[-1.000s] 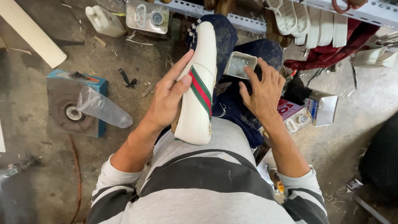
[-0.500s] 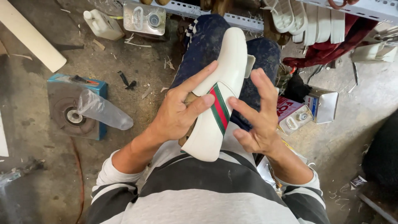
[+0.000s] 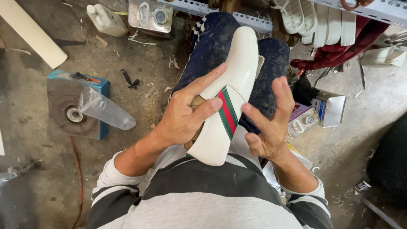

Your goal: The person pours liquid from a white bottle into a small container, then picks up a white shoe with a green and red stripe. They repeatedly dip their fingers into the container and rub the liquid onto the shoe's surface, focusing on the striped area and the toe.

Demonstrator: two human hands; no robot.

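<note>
Left hand [image 3: 182, 121] clasps the white shoe [image 3: 231, 97] at its opening; right hand [image 3: 269, 127], fingers spread, hovers just beside. One-handed hold: shoe may slip.

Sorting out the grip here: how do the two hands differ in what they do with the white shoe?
The left hand clasps the white shoe, fingers laid across its upper by the green and red stripe; the right hand is spread open. The left hand bears the shoe; the right hand, at most, touches its side with a fingertip. Both are bare, over the lap.
</note>
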